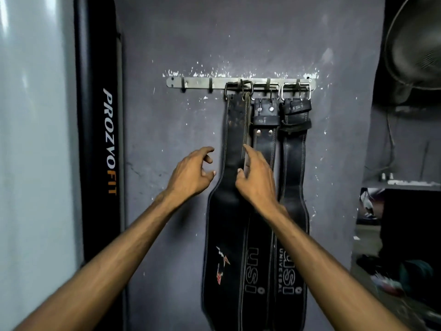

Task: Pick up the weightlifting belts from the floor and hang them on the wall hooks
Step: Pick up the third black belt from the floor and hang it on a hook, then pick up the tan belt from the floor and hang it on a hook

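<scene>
A metal hook rail [198,81] is fixed to the grey wall. Three black leather weightlifting belts hang from its right hooks by their buckles. The left belt [229,235] carries a red and white logo. The middle belt [263,144] and the right belt [293,163] both read USI. My left hand [193,174] hovers just left of the left belt, fingers spread, holding nothing. My right hand [256,177] is in front of the left and middle belts with its fingers apart, fingertips at the left belt's edge. Two hooks at the rail's left end are bare.
A tall black PROZVOFIT pad [105,139] stands against the wall at the left, beside a pale panel [35,139]. A fan [415,44] sits high on the right. Below it are a shelf [403,182] and dark clutter with shoes [391,280].
</scene>
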{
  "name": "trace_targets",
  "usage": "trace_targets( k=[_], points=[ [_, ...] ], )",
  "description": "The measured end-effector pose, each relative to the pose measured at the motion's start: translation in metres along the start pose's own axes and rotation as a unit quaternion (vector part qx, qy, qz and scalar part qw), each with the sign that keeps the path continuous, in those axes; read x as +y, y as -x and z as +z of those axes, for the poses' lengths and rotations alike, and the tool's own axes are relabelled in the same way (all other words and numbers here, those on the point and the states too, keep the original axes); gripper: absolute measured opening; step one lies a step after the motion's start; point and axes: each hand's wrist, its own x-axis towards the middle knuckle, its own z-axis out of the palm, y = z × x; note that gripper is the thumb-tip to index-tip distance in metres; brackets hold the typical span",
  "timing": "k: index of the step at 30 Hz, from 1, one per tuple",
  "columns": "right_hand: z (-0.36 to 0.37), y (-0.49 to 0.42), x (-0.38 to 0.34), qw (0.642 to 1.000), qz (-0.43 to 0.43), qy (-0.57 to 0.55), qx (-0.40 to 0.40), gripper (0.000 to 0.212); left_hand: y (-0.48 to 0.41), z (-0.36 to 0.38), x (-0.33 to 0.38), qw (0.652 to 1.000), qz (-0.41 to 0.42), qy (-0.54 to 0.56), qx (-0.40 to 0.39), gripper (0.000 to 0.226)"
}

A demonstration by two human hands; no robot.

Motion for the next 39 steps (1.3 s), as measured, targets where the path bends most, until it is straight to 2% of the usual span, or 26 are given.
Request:
trace_targets(
  k=[7,12,18,21,24,26,30,35,39],
  points=[
    [0.004,0.098,0.031,0.993,0.069,-0.014,-0.092,0.064,0.119,0.023,-0.019,0.995,-0.039,0.046,-0.08,0.061],
    [0.01,0.185,0.075,0.982,0.126,-0.021,-0.141,0.054,0.222,0.059,-0.039,0.981,-0.119,0.05,-0.143,0.061],
    [0.036,0.337,0.145,0.947,0.217,-0.039,-0.232,0.044,0.379,0.119,-0.046,0.942,-0.229,0.056,-0.24,0.057],
    [0.051,0.435,0.179,0.921,0.277,-0.055,-0.268,0.039,0.465,0.151,-0.047,0.908,-0.291,0.037,-0.3,0.056],
    [0.062,0.54,0.202,0.872,0.355,-0.056,-0.333,0.039,0.558,0.183,-0.049,0.843,-0.382,0.071,-0.372,0.045],
    [0.071,0.613,0.217,0.843,0.383,-0.059,-0.373,0.038,0.624,0.206,-0.057,0.81,-0.426,0.088,-0.393,0.049],
    [0.087,0.746,0.239,0.784,0.452,-0.041,-0.424,0.034,0.743,0.243,-0.076,0.783,-0.436,0.053,-0.441,0.052],
    [0.119,0.916,0.261,0.727,0.508,-0.014,-0.461,0.031,0.905,0.3,-0.103,0.724,-0.478,0.065,-0.492,0.042],
    [0.149,1.043,0.272,0.688,0.553,0.009,-0.47,0.03,1.027,0.348,-0.117,0.672,-0.514,0.085,-0.525,0.05]
  ],
)
